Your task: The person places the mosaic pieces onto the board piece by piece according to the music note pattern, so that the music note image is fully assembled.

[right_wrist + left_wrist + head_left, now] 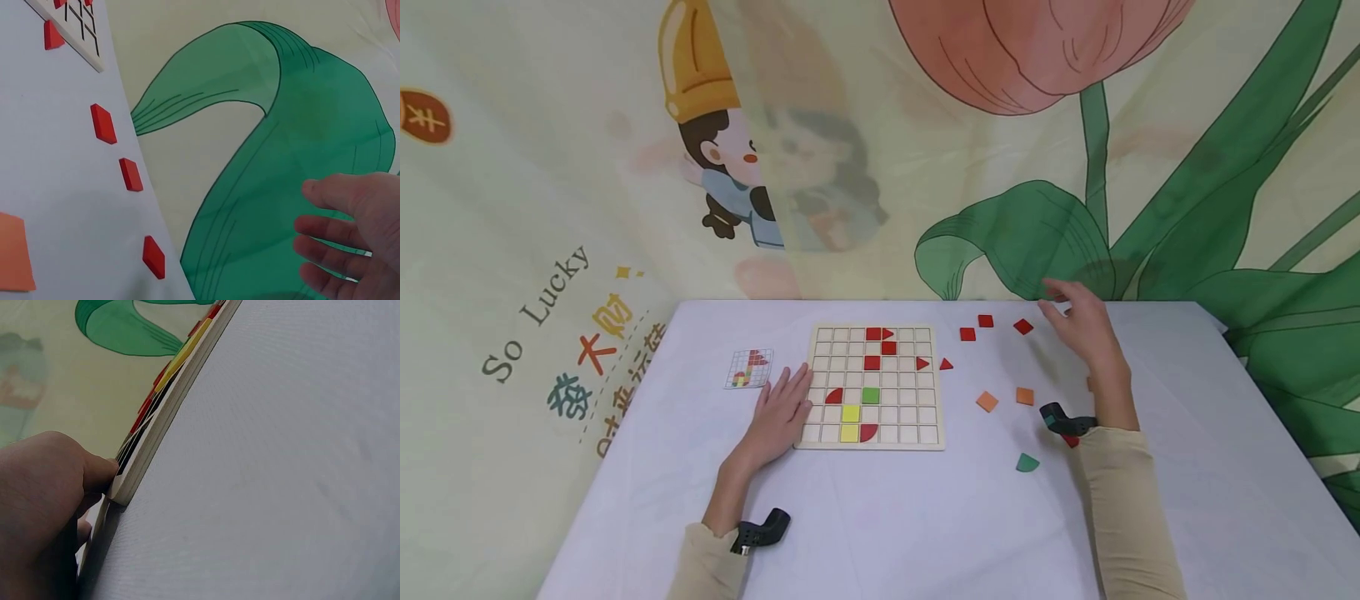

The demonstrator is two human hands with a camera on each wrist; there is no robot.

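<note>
My left hand (781, 421) rests along the left edge of a wooden grid board (910, 414), fingers extended and thumb at its near corner in the left wrist view. On the board lie several red squares and triangles, red quarter circles (868, 432), a green square (870, 396) and yellow squares (850, 413). My right hand (1084, 325) is raised over the far right of the table, holding nothing, its fingers loosely bent and apart in the right wrist view. The red square (1023, 327) is the loose piece nearest to it.
A small pattern card (741, 358) lies left of the board. Right of it are red squares (967, 334), a red triangle (946, 364), orange squares (987, 402) and a green quarter circle (1027, 462). Another red piece (1071, 442) is partly hidden by the right wrist's camera. A printed curtain hangs behind.
</note>
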